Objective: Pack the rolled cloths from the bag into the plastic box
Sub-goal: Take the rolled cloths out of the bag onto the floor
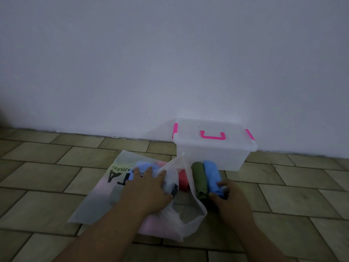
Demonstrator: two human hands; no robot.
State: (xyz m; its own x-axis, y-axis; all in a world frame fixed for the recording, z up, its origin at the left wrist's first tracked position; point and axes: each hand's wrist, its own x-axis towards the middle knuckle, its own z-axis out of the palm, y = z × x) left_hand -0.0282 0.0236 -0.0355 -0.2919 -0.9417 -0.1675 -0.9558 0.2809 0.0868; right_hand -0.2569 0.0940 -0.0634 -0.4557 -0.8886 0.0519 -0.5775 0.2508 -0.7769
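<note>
Head view: the left hand (146,190) lies flat, fingers spread, on the translucent bag (98,195) with rolled cloths inside; the right hand (229,200) pinches the near end of the blue roll (211,174), lying on the tiled floor (47,161) beside a green roll (198,176), before the lidded plastic box (215,148)

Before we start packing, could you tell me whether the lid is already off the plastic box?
No, the clear lid with its pink handle sits closed on the plastic box.
</note>
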